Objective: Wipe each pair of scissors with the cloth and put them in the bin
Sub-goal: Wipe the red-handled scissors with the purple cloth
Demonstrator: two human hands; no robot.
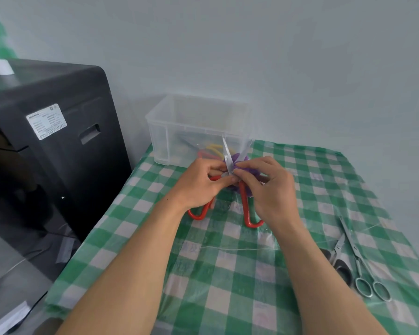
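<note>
Now one red scissors (246,206), one cloth (248,170) — two pairs (340,264) (355,249) aside

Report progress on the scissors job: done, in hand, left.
Done: coloured-handled pairs already lie in the bin. In hand: left hand holds the red-handled scissors open, right hand presses the purple cloth on them. Left: the steel scissors and black-handled pair on the tablecloth.
</note>
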